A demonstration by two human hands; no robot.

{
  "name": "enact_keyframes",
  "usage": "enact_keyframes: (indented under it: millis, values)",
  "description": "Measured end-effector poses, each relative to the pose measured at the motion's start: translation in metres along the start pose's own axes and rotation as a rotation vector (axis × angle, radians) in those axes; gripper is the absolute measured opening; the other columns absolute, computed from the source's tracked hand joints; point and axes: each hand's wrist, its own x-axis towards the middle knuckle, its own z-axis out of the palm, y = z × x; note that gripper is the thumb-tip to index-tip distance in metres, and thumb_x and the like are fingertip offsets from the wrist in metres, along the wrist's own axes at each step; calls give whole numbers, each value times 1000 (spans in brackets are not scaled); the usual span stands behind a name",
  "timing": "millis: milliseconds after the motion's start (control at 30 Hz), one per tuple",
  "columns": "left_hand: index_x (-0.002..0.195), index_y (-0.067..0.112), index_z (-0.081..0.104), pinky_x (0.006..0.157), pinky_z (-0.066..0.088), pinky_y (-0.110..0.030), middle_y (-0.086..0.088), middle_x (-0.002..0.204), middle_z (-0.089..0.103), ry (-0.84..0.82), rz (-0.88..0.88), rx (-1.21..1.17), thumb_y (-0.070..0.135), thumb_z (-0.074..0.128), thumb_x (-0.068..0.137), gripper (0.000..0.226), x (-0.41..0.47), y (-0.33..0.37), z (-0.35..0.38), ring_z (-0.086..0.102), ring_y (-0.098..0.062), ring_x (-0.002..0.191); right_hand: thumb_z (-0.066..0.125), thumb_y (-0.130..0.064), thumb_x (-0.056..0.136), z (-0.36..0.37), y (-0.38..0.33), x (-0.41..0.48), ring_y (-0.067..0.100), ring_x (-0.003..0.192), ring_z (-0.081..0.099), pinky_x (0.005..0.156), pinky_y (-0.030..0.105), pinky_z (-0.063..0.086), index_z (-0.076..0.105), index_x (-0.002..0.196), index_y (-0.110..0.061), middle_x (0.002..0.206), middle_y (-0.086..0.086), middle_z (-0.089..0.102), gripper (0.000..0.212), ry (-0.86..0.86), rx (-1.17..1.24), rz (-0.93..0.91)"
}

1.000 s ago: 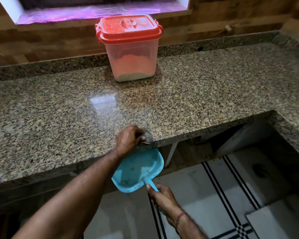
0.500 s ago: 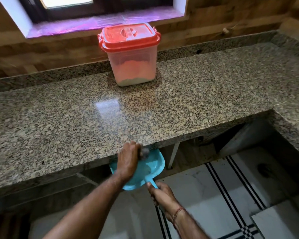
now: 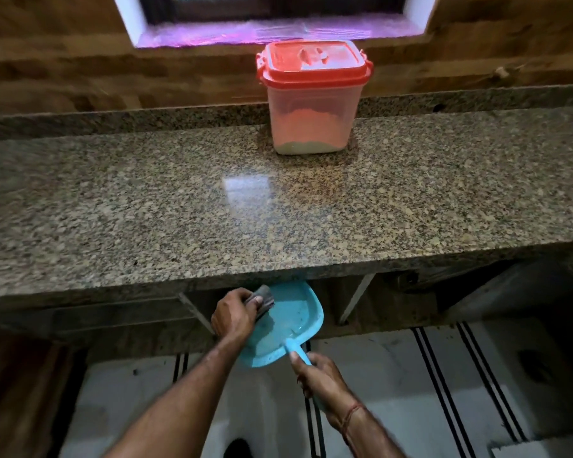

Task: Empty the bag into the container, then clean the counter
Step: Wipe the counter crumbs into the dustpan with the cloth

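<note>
Container: the clear tub [image 3: 311, 107] is standing upright at the back of the counter, close to the low granite upstand, right of centre and below the window sill.
Lid: the red lid [image 3: 311, 66] is sitting closed on the tub.
Contents: a pale layer is lying at the bottom of the tub, and the walls above it are showing a pinkish tint.
Counter: the speckled granite counter [image 3: 162, 209] is stretching across the view and reflecting a bright patch of light near its middle.
Dustpan: the blue dustpan [image 3: 295, 325] is hanging just under the counter's front edge, its open mouth pointing up toward that edge.
Left hand: the left hand [image 3: 234, 317] is curling its fingers round a grey cloth [image 3: 262, 300] and holding it over the dustpan's left side, below the counter top.
Right hand: the right hand [image 3: 321, 378] is gripping the dustpan's blue handle with fingers wrapped round it; a red thread [image 3: 351, 416] is circling the wrist.
Window sill: the window sill [image 3: 245, 33] is glowing purple above the tub.
Floor: the white floor [image 3: 394, 391] with black stripes is showing beneath both arms.
</note>
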Motion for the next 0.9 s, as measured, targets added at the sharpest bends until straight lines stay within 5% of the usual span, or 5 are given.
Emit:
enact_keyframes:
  millis: [333,733,900]
  values:
    - [90,23,72,68,39,-27,8,82,66,235,-315,-303,39,67,92,17,-22,-125,-108,58,-15,77,66,-46,96,96,4,-14,6,55,47,52,21,39,58,86,-16,69,0,57,33,-278,-246,-75]
    - [98,9,71,81,53,-38,-12,100,75,549,-816,-571,43,67,91,35,-157,-427,-221,69,-33,97,68,-38,97,336,83,-59,9,46,44,46,22,36,57,79,-11,59,1,53,34,-612,-620,-28]
    - [70,11,59,65,53,-38,-2,68,66,733,-1018,-688,37,70,90,35,-207,-519,-230,66,-28,71,72,-40,88,427,131,-77,13,45,41,45,23,29,55,75,-13,58,5,48,34,-749,-760,8]
